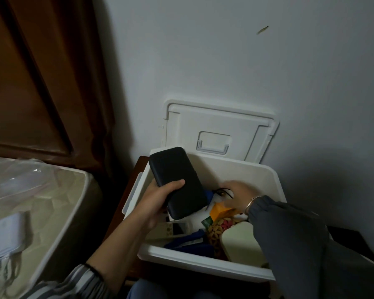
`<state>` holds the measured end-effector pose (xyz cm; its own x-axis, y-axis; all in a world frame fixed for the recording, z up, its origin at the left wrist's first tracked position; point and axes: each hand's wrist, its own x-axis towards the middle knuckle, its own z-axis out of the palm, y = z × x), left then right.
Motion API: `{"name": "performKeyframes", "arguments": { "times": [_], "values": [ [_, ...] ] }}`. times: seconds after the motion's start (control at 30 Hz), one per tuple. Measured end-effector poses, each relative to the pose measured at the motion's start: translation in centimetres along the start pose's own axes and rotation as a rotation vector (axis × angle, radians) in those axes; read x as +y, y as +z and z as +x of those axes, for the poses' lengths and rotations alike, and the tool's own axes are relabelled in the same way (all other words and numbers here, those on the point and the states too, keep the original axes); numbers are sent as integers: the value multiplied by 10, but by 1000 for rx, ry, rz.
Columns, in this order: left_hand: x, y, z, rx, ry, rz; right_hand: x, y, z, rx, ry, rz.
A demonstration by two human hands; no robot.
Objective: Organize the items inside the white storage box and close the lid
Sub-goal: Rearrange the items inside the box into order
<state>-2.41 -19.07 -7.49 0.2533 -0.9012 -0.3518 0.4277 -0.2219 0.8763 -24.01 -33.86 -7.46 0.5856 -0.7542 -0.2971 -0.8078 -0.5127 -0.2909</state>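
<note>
at the far left a mattress in clear plastic carries a white adapter with its cord trailing off; neither is in the box.

next comes the left hand, with its fingers and thumb wrapped round a black case, held tilted above the left half of the white storage box. the case is clear of the contents, not resting on them.

the box stands on a dark wooden surface against the wall. its lid is swung up and leans back on the wall. inside lie blue items near the front, an orange packet in the middle and a cream container to the right, all loosely jumbled.

the right hand reaches down into the back of the box, beside a black cable. it is blurred, so i cannot tell whether it grips the cable or only touches it.

this looks like the sorting step, well short of the end: one hand keeps the case out of the way while the other works among the contents. the next move likely calls for clearing a flat space, laying the case down so nothing stands above the rim, and tucking the cable in. only then can the lid drop shut.
</note>
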Motion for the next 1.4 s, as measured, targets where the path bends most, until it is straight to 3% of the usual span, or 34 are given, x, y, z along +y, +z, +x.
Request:
{"name": "performKeyframes", "arguments": {
  "times": [0.1,0.23,0.3,0.43,0.53,0.6,0.77,0.97,1.1,1.13,1.27,1.4],
  "values": [
    [4,-10,-3,0,22,-3,16,17,6,-243,12,-458],
    [4,-17,-10,-14,24,-30,17,21,7,-190,26,-576],
    [2,-18,-13,-2,25,-38,12,9,-4,-68,48,-340],
    [0,-13,-12,31,38,17,-10,-45,-43,240,-112,541],
    [1,-2,-11,6,32,55,-34,-67,-57,225,-202,976],
    [3,6,-13,-59,12,53,-51,-58,-54,160,-126,1211],
    [10,24,-21,-121,-23,58,-98,-14,-30,130,26,1255],
    [27,14,-34,-88,-133,-20,-126,-1,-18,52,-58,1155],
    [60,-8,-39,44,-110,-46,-122,-5,-10,-103,-155,1503],
    [71,-17,-41,90,-91,-42,-118,-4,-11,-101,-176,1389],
    [106,-56,-52,252,12,77,-95,39,-5,-122,-314,520],
    [111,-67,-65,277,19,167,-93,98,12,-224,-439,-119]
  ]
}}
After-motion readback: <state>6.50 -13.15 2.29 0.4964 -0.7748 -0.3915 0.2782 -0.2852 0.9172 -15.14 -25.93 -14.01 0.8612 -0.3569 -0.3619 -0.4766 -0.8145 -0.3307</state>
